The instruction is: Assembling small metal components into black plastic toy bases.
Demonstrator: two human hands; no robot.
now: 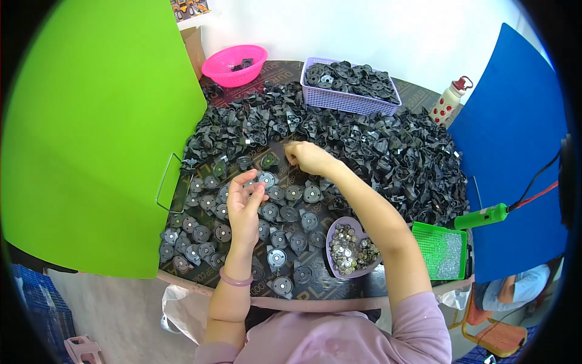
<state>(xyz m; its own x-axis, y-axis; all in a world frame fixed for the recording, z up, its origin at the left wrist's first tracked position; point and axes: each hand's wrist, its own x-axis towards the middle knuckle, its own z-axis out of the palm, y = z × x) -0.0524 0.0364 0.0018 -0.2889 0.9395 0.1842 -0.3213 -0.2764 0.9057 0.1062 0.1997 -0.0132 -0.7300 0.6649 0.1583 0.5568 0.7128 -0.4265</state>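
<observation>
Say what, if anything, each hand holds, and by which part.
The right hand seems to pinch a blurred dark part, place of hold unclear. The left hand is by a grey disc; whether it holds that cannot be told.

black parts [312,194]: uncountable heap | studs [344,250]: dozens, overlapping | basin [242,79]: 1 | basket [336,100]: 1 | bowl [341,273]: 1 | tray [428,246]: 1 | bottle [447,104]: 1 | green tool [483,216]: 1 | panels [103,139]: 2 | bracelet [235,279]: 1 | stool [85,349]: 1 | chair [503,337]: 1

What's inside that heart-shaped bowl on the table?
The heart-shaped bowl holds a pile of small round metallic pieces. The top ones show; those beneath, and the bowl's bottom under them, are covered.
</observation>
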